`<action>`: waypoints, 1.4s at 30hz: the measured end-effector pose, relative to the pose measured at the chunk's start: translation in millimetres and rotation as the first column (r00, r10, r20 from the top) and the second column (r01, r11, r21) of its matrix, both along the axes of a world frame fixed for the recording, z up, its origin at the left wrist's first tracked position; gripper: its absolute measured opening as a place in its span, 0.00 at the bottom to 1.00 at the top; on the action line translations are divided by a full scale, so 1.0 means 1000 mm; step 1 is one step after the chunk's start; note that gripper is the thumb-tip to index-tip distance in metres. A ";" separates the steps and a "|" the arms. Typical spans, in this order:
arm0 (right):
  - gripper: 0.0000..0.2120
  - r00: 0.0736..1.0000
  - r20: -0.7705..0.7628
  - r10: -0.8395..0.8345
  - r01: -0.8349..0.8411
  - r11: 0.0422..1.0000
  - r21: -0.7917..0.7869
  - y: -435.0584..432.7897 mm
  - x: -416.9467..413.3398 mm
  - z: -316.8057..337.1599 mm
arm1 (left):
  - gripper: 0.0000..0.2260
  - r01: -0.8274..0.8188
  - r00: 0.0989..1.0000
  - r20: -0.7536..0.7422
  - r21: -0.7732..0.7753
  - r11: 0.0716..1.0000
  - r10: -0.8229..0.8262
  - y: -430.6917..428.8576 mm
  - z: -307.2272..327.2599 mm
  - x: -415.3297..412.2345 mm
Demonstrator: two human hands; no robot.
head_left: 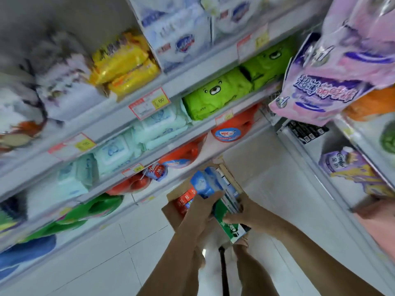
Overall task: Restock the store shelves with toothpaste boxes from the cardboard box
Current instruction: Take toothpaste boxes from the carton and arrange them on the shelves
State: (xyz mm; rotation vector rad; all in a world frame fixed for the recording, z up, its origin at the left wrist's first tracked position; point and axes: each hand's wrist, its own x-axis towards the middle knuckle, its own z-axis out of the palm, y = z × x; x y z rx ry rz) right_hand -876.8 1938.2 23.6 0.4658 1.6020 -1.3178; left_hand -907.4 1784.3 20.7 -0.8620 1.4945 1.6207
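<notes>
Bare forearms nearest cam. R hand (242,212) curled on long green carton (227,224): glossy card, rectangular, cartoon face near end, print too blurred to read. L hand (206,210) wrapped round blue toothpaste boxes (203,184), fingers partly hidden. Both hands over brown cardboard box (172,212) on white tile floor (149,242); red packs (185,199) inside. Shelves (192,82) motion-blurred, held soft plastic packs. Purple pack (339,162) read "Comfort".
</notes>
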 end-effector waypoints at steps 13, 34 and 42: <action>0.15 0.916 -0.385 -0.110 0.103 0.994 -0.040 0.058 -0.026 0.197 | 0.26 -0.088 0.975 -0.149 0.422 0.902 0.165 0.025 0.168 -0.025; 0.30 0.741 -0.465 -0.485 0.330 0.865 -0.377 0.069 -0.024 0.273 | 0.18 0.100 0.913 -0.407 0.166 0.981 -0.024 0.055 0.274 -0.060; 0.26 0.744 -0.389 -0.543 0.317 0.800 -0.510 0.083 -0.026 0.285 | 0.29 0.148 0.825 -0.527 -0.143 0.979 -0.202 0.082 0.300 -0.069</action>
